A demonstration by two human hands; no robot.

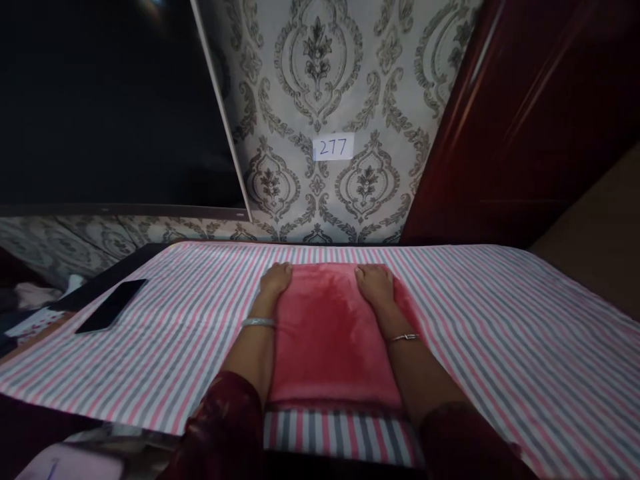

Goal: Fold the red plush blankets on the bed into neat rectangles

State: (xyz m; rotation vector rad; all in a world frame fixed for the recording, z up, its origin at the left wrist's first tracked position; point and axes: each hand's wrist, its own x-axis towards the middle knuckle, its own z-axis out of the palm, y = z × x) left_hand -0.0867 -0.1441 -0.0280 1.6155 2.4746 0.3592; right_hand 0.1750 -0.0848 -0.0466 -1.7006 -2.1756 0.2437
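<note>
A folded red plush cloth (335, 327) lies in front of me, its pile showing lighter and darker patches. My left hand (277, 278) is at its far left corner, fingers curled down over the edge. At the far right corner, my right hand (376, 283) has its fingers bent onto the cloth in the same way. Both hands appear closed on the fabric, though the fingertips are partly hidden. On the right, a darker layer of the cloth shows beside my right forearm. Beneath it all is a striped tablecloth (475, 313) in pink, grey and white.
A black phone (113, 306) lies on the left of the striped cloth. Behind it stands a large dark screen (115, 113). The patterned wall carries a paper label (333, 147) reading 277. A glossy dark red panel (520, 113) rises at the right.
</note>
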